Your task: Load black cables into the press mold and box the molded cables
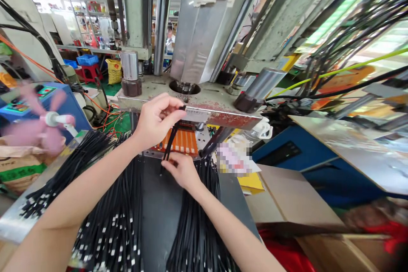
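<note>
My left hand (159,119) is raised in front of the press plate, its thumb and fingers pinched on the dark upper end of a short bundle of black flat cables (170,141). Lower down, my right hand (183,168) pinches the same cables close to their bottom ends. They hang almost straight between both hands. Behind them lies the orange mould (185,141) with pale parallel strips, partly hidden by my hands and the cables. Long piles of black cables with white tips fan out on the left (117,212) and on the right (194,229) of the dark worktop (156,212).
The press's steel plate (219,114) and its columns stand straight ahead. At the left, a pink fan (52,119) spins beside a blue machine (72,106). Another cable pile (73,165) rests on the left ledge. Cardboard (293,191) and a blue cabinet (287,148) flank the right.
</note>
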`<state>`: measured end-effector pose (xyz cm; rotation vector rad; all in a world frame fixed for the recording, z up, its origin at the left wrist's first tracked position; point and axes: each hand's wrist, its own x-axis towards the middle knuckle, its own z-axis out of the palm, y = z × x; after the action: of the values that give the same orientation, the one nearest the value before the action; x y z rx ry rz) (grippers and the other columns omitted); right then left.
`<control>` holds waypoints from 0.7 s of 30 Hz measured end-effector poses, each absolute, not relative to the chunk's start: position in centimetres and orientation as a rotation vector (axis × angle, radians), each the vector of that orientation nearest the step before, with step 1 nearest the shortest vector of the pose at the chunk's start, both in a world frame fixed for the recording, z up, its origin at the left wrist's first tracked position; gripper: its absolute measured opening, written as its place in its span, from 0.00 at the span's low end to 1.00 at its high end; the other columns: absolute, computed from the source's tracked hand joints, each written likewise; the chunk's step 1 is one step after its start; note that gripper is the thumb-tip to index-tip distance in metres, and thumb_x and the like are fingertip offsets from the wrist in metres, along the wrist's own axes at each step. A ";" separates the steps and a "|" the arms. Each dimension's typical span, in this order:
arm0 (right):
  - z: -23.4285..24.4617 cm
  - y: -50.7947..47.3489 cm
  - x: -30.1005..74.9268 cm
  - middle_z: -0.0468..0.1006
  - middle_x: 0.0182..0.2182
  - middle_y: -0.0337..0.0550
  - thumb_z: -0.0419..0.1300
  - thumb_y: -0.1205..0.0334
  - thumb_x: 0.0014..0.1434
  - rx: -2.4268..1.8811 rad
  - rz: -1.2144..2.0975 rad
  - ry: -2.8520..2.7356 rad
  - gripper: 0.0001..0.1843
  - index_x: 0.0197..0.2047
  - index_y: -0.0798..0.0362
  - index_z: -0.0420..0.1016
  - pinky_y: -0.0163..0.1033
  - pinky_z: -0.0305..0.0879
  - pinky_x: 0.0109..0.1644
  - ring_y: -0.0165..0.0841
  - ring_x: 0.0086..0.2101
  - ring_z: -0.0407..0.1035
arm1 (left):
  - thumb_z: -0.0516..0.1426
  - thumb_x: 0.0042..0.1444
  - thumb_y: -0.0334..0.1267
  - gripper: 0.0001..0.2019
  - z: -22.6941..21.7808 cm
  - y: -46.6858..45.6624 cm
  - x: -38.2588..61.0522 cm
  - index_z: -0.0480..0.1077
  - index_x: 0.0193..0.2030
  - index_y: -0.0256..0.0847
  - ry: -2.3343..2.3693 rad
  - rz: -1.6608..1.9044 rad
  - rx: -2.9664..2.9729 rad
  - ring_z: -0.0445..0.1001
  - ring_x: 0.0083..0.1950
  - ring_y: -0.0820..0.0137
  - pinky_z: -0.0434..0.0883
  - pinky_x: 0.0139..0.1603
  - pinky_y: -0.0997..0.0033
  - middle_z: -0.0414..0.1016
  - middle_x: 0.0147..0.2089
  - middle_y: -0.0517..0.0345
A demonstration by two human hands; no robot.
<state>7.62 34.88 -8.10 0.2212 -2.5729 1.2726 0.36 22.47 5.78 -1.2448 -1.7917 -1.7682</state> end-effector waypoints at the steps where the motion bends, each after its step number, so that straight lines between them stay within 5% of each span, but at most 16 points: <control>1: -7.9 35.4 6.3 0.72 0.20 0.36 0.60 0.61 0.56 0.174 1.240 -2.555 0.10 0.25 0.53 0.73 0.32 0.57 0.30 0.29 0.23 0.63 | 0.61 0.53 0.40 0.08 6.1 22.5 0.4 0.72 0.32 0.38 -1.788 -1.669 -1.329 0.69 0.28 0.77 0.66 0.27 0.78 0.70 0.31 0.59; 6: -6.7 37.6 0.5 0.73 0.20 0.36 0.60 0.60 0.55 -0.045 1.178 -2.449 0.11 0.23 0.55 0.71 0.32 0.55 0.28 0.28 0.23 0.63 | 0.61 0.54 0.41 0.14 3.4 21.6 0.2 0.70 0.46 0.40 -2.173 -1.398 -1.317 0.69 0.29 0.76 0.68 0.31 0.74 0.72 0.39 0.57; 8: -6.5 38.0 -0.8 0.73 0.20 0.35 0.61 0.61 0.54 -0.096 1.171 -2.473 0.11 0.22 0.55 0.71 0.31 0.55 0.28 0.27 0.23 0.63 | 0.58 0.57 0.38 0.09 0.2 20.8 -0.5 0.69 0.43 0.39 -2.377 -1.134 -1.289 0.71 0.32 0.73 0.69 0.37 0.70 0.73 0.36 0.58; 11: -6.6 38.0 -1.6 0.74 0.19 0.36 0.61 0.61 0.54 -0.134 1.175 -2.532 0.10 0.23 0.54 0.73 0.31 0.57 0.30 0.28 0.23 0.65 | 0.53 0.61 0.34 0.09 -4.5 19.5 -1.5 0.71 0.46 0.39 -2.462 -0.580 -1.625 0.73 0.51 0.64 0.67 0.55 0.60 0.76 0.48 0.50; 14: -6.7 38.0 -1.2 0.78 0.23 0.38 0.60 0.64 0.55 -0.085 1.173 -2.531 0.06 0.29 0.54 0.78 0.32 0.62 0.36 0.29 0.27 0.70 | 0.52 0.62 0.33 0.20 -7.1 18.5 -1.3 0.62 0.61 0.41 -2.432 -0.277 -1.702 0.63 0.65 0.62 0.56 0.67 0.55 0.65 0.64 0.47; 21: -6.5 38.4 -1.6 0.80 0.37 0.44 0.61 0.68 0.55 -0.041 0.868 -2.665 0.09 0.39 0.53 0.81 0.35 0.63 0.47 0.34 0.39 0.73 | 0.50 0.63 0.49 0.27 -6.1 19.4 -1.7 0.57 0.66 0.41 -2.527 -0.231 -1.624 0.61 0.66 0.59 0.47 0.70 0.49 0.63 0.66 0.45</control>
<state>-1.62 38.45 -6.49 -0.0407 -2.6650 0.8681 -1.66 19.45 -6.14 -1.6239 -2.5274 -0.2305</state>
